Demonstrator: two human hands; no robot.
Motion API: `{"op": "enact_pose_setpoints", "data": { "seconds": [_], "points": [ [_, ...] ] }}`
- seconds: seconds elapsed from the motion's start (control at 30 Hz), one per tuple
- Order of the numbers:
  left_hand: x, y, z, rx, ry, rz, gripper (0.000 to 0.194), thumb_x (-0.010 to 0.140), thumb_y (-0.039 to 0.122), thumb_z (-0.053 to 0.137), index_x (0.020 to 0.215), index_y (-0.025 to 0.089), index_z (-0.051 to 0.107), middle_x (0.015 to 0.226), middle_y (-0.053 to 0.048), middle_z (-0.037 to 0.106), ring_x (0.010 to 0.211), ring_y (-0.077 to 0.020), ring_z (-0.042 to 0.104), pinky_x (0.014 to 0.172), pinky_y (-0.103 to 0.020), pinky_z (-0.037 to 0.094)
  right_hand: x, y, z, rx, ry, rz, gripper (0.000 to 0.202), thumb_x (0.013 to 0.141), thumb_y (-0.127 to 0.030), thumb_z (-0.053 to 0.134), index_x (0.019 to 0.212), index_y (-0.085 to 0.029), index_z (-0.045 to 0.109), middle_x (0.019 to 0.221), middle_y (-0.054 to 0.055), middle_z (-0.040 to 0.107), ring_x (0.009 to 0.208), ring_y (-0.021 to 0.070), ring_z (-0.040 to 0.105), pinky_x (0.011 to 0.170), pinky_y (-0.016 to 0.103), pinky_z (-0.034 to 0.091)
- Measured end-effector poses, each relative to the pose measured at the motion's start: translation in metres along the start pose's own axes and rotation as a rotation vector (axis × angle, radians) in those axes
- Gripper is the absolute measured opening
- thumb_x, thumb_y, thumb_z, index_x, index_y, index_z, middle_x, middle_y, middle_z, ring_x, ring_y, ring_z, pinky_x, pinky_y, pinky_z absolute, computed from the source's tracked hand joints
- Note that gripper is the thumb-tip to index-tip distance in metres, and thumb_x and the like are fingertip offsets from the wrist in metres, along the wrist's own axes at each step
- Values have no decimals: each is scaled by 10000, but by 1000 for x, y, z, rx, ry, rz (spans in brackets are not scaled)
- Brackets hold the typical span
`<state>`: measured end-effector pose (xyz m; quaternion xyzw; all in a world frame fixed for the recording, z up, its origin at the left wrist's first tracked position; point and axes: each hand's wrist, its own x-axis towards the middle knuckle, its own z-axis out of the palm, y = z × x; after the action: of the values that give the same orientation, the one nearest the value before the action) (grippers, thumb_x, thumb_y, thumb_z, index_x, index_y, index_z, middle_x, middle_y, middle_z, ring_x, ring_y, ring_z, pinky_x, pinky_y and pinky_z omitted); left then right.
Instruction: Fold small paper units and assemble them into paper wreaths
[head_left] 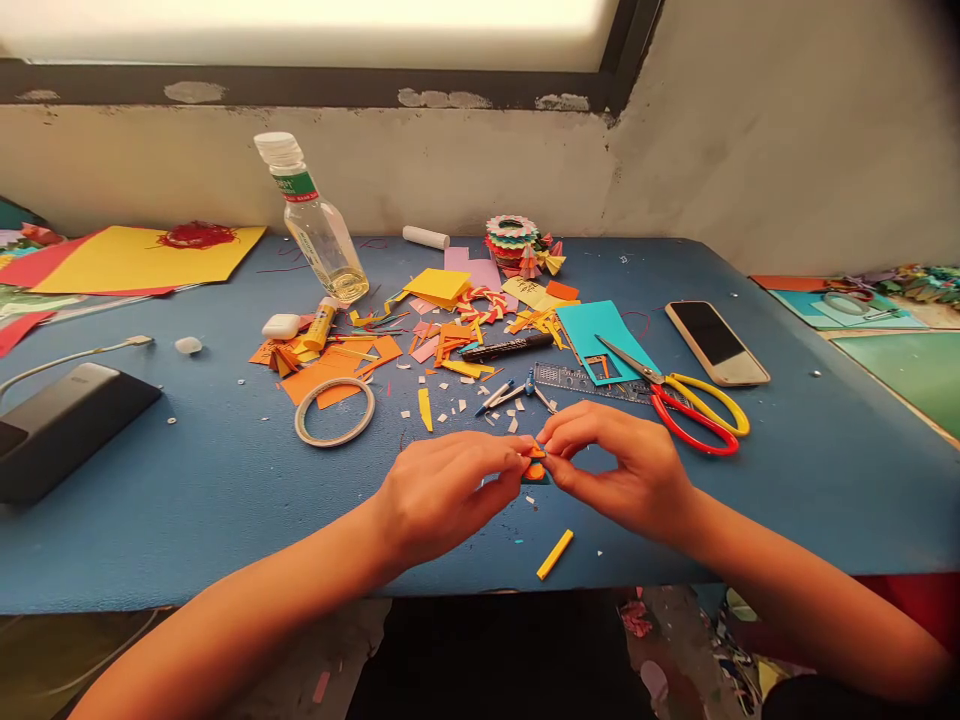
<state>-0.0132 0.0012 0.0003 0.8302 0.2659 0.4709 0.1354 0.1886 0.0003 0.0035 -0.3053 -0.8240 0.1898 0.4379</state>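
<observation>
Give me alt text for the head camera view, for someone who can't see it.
A person's left hand and right hand pinch a small orange piece above a blue table. Beyond lie colored paper scraps, a tape roll, scissors with red and yellow handles, and a phone, with a clear bottle toward the left.

the left hand (442,490) and right hand (626,465) are bare, like both forearms (300,570), above plain black clothing (495,655).

Orange paper piece (534,471) partly hidden
</observation>
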Motion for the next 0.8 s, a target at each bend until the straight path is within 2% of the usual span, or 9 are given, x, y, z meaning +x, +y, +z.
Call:
{"op": "enact_pose_setpoints", "data": {
  "seconds": [0.1,0.23,0.33,0.43,0.63,0.8],
  "points": [
    [1,-1,-1,21,-1,52,189,749,58,654,846,219,675,875,-17,763,760,-152,734,721,-207,588,1,0,0,4,-31,-11,129,803,-84,612,866,-190,576,790,15,657,706,108,622,622,233,565],
    [1,0,0,12,18,-77,174,745,72,651,821,225,685,852,-10,764,726,-158,734,686,-207,588,-1,3,0,-65,-31,-57,128,826,-106,606,906,-199,569,809,15,665,716,105,634,639,225,564],
    [0,-1,1,-1,10,-140,139,753,92,652,803,221,670,834,-1,766,744,-160,735,685,-199,582,-3,5,-2,-222,-30,-173,181,836,-102,604,982,-204,576,866,28,690,792,117,656,694,228,560],
    [-1,-2,2,-23,-13,-190,110,761,106,651,783,214,654,825,-1,764,753,-159,733,696,-199,578,-5,6,-4,-348,-73,-283,224,836,-83,602,1028,-199,598,912,43,705,789,118,664,682,220,549],
    [-1,-2,4,-28,-48,-244,92,765,128,651,781,216,673,801,-5,762,752,-171,731,687,-223,576,-3,5,-9,-432,-125,-329,183,867,-105,559,1007,-199,628,911,49,712,782,131,670,664,238,543],
    [-1,-2,4,-59,-51,-257,92,759,129,652,767,215,683,793,-8,763,726,-165,729,674,-218,573,2,0,-14,-571,-153,-459,165,884,-108,529,994,-178,629,845,49,719,727,148,661,625,273,536]
  ]
}}
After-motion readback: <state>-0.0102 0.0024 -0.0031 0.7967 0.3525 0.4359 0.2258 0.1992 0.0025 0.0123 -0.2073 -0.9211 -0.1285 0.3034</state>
